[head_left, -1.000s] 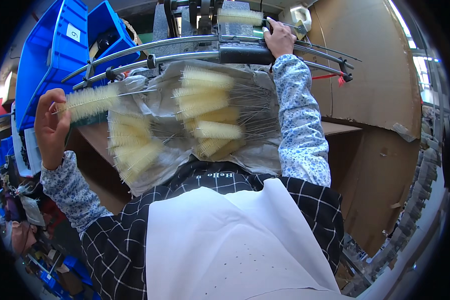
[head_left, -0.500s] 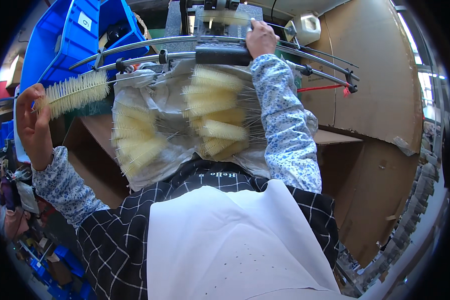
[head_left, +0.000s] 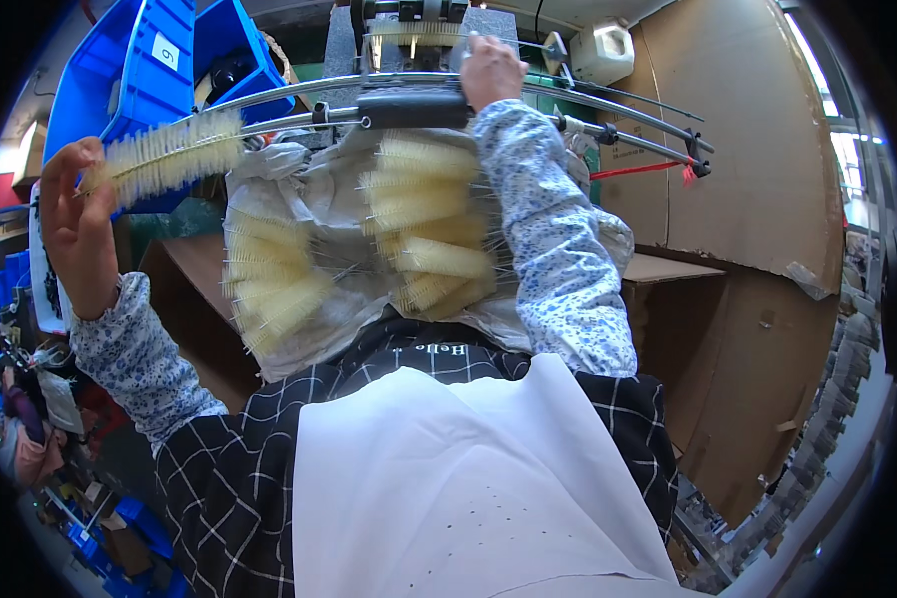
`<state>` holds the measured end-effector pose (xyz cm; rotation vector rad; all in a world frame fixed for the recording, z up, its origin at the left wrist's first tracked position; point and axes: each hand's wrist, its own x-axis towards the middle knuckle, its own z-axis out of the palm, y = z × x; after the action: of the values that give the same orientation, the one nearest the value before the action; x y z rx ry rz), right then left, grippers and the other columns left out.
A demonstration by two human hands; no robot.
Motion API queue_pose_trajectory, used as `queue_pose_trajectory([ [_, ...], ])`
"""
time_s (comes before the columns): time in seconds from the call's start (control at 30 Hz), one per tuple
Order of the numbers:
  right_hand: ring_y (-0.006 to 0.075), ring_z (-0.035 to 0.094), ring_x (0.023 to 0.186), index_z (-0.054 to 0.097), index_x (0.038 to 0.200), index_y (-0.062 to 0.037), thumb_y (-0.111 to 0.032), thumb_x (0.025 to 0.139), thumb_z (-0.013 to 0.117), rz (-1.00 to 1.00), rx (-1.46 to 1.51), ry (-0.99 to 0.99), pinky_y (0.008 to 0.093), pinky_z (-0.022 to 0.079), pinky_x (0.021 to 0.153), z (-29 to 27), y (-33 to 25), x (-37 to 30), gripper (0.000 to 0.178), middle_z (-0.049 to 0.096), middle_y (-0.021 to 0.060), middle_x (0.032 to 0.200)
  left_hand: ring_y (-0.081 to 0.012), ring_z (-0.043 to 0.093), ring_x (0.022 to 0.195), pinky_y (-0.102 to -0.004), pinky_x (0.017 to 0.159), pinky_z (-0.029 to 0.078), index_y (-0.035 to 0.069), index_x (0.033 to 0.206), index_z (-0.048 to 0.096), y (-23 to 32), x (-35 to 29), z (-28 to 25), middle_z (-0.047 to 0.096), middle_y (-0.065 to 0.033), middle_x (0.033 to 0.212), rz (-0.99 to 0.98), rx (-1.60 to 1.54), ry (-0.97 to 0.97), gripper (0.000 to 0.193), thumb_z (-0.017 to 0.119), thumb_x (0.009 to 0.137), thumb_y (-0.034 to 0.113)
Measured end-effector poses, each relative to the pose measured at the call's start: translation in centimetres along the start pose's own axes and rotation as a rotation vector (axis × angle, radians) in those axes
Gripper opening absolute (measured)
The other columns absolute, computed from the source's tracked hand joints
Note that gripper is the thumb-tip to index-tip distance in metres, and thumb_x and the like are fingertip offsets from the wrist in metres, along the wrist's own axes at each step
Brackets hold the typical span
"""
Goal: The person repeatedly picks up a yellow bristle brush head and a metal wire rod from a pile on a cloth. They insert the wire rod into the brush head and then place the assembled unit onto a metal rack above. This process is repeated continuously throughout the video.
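My left hand [head_left: 80, 224] pinches the outer tip of a cream bristle brush [head_left: 174, 157], a long twisted-wire tube brush lying level beneath the blue bins. Its other end meets the machine's rails. My right hand [head_left: 493, 72] is closed on the right end of a sliding carriage with a black sleeve [head_left: 414, 110], set across two bent metal rails [head_left: 309, 88]. Which part the fingers wrap is partly hidden. On the white cloth [head_left: 334, 189] over my lap lie two piles of similar brushes, a left pile [head_left: 269, 274] and a larger middle pile [head_left: 424, 209], wire stems showing.
Blue bins [head_left: 154, 70] stand at the far left. Behind the rails is a machine bed [head_left: 344, 40] with another bristle strip [head_left: 419, 35]. A white jug [head_left: 603, 52] stands back right, beside large cardboard sheets [head_left: 738, 149]. Red cord [head_left: 638, 171] hangs from the right rail end.
My right hand and the sliding carriage have shifted left along the rails. The brush in my left hand has moved slightly right and up, and that hand moved a little right.
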<state>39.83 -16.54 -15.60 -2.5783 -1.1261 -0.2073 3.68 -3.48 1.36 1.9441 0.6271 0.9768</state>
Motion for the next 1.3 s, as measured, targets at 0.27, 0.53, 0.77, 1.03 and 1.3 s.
queue_pose_trajectory([
  [0.27,0.0252,0.055,0.095,0.058,0.104,-0.0146,-0.024,0.077,0.051,-0.024,-0.01,0.007,0.0379,0.043,0.081,-0.3,12.3,1.5,0.029,0.059,0.0063,0.099,-0.0201,0.045,0.103,-0.0276,0.088,0.038,0.002,0.106,0.046,-1.4,-0.9,-2.2,0.045,-0.0141,0.11,-0.039,-0.092,0.168,0.03,0.047,0.076,0.006],
  [0.53,0.0316,0.052,0.094,0.061,0.1,-0.0187,-0.033,0.082,0.045,-0.143,-0.197,-0.12,0.037,0.039,0.084,-3.9,15.3,3.9,0.028,0.059,0.0118,0.096,-0.0143,0.049,0.093,-0.0238,0.08,0.041,0.005,0.11,0.044,-0.7,0.6,2.4,0.048,-0.0108,0.104,-0.147,-0.351,-0.17,0.035,0.048,0.076,0.012],
  [0.77,0.0186,0.054,0.091,0.057,0.106,-0.0067,-0.031,0.084,0.051,-0.09,0.566,-0.634,0.0294,0.043,0.079,-13.4,14.0,-2.0,0.033,0.06,0.0076,0.097,-0.0074,0.047,0.079,-0.0209,0.067,0.041,0.006,0.106,0.044,-0.9,0.6,8.9,0.046,-0.003,0.097,-0.106,-0.448,-0.446,0.029,0.048,0.077,0.008],
  [1.03,0.0212,0.056,0.087,0.055,0.105,-0.0049,-0.029,0.083,0.053,-0.303,0.95,-0.658,0.0326,0.046,0.076,-12.1,-1.1,-8.6,0.032,0.059,0.0128,0.094,-0.0106,0.051,0.081,-0.0218,0.069,0.045,0.004,0.103,0.043,-0.7,-2.1,17.6,0.046,-0.0038,0.094,-0.08,-0.503,-0.498,0.031,0.056,0.075,0.001],
  [1.3,0.024,0.051,0.082,0.057,0.102,-0.0237,-0.015,0.077,0.05,-0.181,-0.067,0.105,0.0374,0.04,0.074,-2.4,6.4,-0.9,0.028,0.057,0.0027,0.085,-0.0334,0.049,0.096,-0.0376,0.083,0.04,0.008,0.108,0.043,-8.4,-5.1,5.5,0.047,-0.0152,0.103,-0.21,0.723,-0.896,0.044,0.062,0.069,0.019],
])
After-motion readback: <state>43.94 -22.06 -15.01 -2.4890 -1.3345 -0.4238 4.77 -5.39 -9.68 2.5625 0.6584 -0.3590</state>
